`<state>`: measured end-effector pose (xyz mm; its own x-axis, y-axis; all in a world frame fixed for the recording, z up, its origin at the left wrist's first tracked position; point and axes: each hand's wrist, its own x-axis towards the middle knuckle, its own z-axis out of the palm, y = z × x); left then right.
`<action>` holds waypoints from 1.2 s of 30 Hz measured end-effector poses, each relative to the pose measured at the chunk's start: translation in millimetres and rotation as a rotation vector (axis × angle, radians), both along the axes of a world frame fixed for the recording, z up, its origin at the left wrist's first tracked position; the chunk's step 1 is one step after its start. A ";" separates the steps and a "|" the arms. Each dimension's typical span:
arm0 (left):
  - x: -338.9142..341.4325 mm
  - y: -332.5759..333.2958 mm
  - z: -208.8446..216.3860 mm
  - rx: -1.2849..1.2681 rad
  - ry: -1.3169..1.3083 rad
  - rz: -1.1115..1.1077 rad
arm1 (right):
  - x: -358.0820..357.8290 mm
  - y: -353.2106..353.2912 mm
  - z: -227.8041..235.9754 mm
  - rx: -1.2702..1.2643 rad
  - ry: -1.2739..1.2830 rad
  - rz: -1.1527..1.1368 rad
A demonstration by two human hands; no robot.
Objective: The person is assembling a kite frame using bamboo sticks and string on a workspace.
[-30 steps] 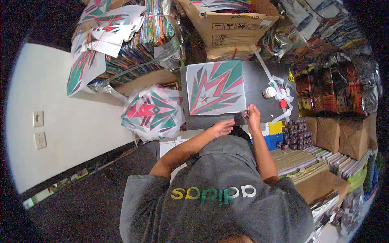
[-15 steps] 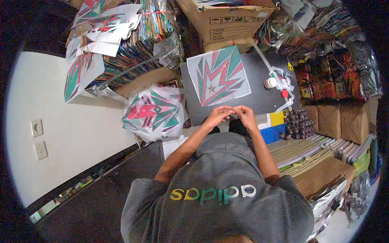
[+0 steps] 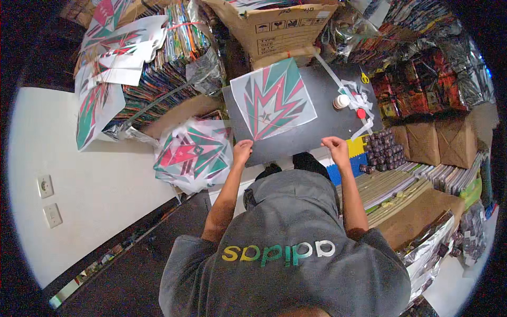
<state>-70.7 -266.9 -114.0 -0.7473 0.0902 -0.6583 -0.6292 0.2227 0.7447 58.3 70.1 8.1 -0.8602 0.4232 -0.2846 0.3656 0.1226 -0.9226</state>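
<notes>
A square paper kite [image 3: 296,108], white with green, red and dark pointed shapes and a star, lies on the black tabletop [image 3: 325,121]. A thin curved stick crosses its near part. At the kite's near corner is my left hand [image 3: 242,152], its fingertips pinched together. Well to the right, over the table's near edge, my right hand [image 3: 337,150] also has thumb and finger pinched. Anything thin between the fingertips of either hand is too small to make out.
More printed kites [image 3: 195,153] are piled left of the table. A white bottle [image 3: 341,102], a red cap [image 3: 361,113], crumpled strips and yellow scissors [image 3: 364,78] lie at the right. Behind stands a cardboard box [image 3: 285,37]; bundled stacks surround the table.
My hands were together in front of the kite and have moved apart, the left one to the kite's near corner, the right one rightward. The whole view has shifted slightly.
</notes>
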 end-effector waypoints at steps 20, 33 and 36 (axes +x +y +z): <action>-8.3 59.0 -5.0 -0.743 0.249 0.042 | -23.1 127.7 -25.3 -0.108 -0.005 -0.038; -7.6 54.4 -9.7 -0.769 0.390 -0.103 | -28.9 190.6 -117.8 0.031 -0.233 0.365; -4.9 62.5 -3.4 -0.772 0.375 -0.082 | -48.7 168.3 -135.1 0.229 -0.238 0.536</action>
